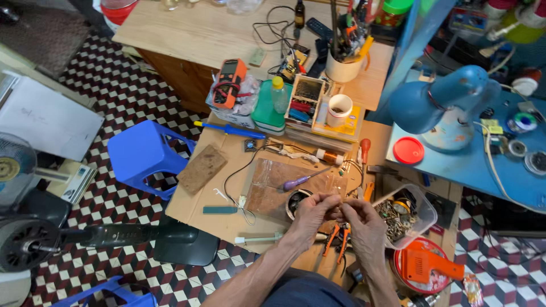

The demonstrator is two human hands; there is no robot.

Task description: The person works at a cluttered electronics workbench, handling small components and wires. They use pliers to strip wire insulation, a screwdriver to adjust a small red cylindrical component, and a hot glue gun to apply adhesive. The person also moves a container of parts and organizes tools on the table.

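Observation:
My left hand (310,215) and my right hand (364,224) are held together over the near edge of a low cardboard-covered bench (193,202). The fingertips of both pinch something small and thin between them; I cannot tell what it is. Just under the hands lie orange-handled pliers (336,239) and a round dark part (296,200). A purple-handled screwdriver (304,179) rests on a clear plastic sheet a little beyond my left hand. A clear plastic tub (418,219) of small metal parts stands right of my right hand.
A blue stool (145,153) stands left of the bench. Behind lie a multimeter (229,82), a green case with a bottle (272,108), a white cup (339,110) and a tool pot (344,67). A blue desk lamp (441,102) stands at the right, an orange tool (424,264) below it.

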